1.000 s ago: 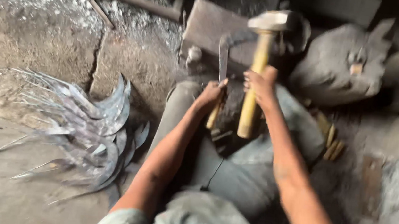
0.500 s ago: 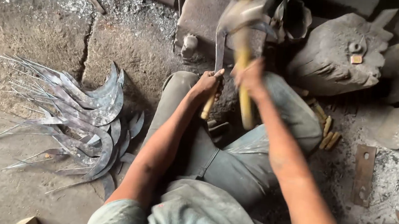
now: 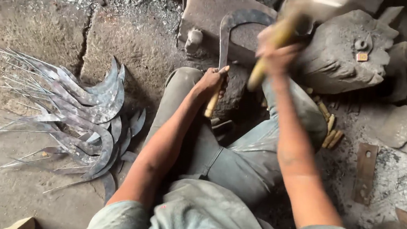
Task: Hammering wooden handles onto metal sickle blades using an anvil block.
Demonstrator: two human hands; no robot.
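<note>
Two bare hands work close together over the lap. Nearest, the left hand (image 3: 211,80) clamps the wooden handle of a sickle (image 3: 231,27), laying its curved blade flat on the anvil block (image 3: 209,5) for support. Beyond, the right hand (image 3: 276,54) grips a raised, blurred hammer (image 3: 293,13). Unhandled sickle blades (image 3: 84,113) lie heaped leftward.

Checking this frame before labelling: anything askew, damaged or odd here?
Nothing looks damaged. The left hand holds a sickle by its wooden handle, blade on the metal block. The right hand grips a raised hammer, its head blurred. The pile of blades on the floor lies loose and unsorted.
</note>
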